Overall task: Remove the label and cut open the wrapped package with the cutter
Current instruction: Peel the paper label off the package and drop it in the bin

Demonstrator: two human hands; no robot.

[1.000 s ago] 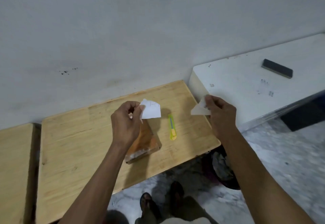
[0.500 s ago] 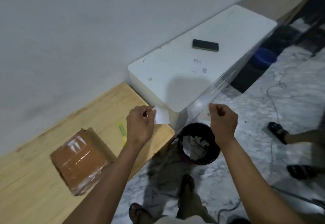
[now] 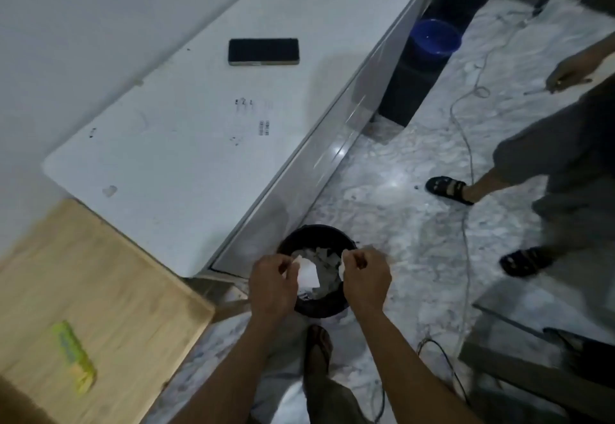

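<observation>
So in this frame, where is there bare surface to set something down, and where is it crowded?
The white tabletop is bare between the phone and its near corner, apart from small marks. The wooden board is free from the yellow cutter to its far edge. It is crowded at the black bin, where both hands, left and right, hold label pieces.

I see a wooden bench [image 3: 109, 290] at lower left; a yellow-green cutter [image 3: 74, 356] lies flat on it, blurred. Adjoining it is a white bench [image 3: 186, 164] carrying a dark phone [image 3: 263, 51]. The marble floor [image 3: 399, 210] carries a black bin [image 3: 316, 304] holding paper scraps, a blue bucket [image 3: 434, 39] and a pale cable [image 3: 466, 144].
</observation>
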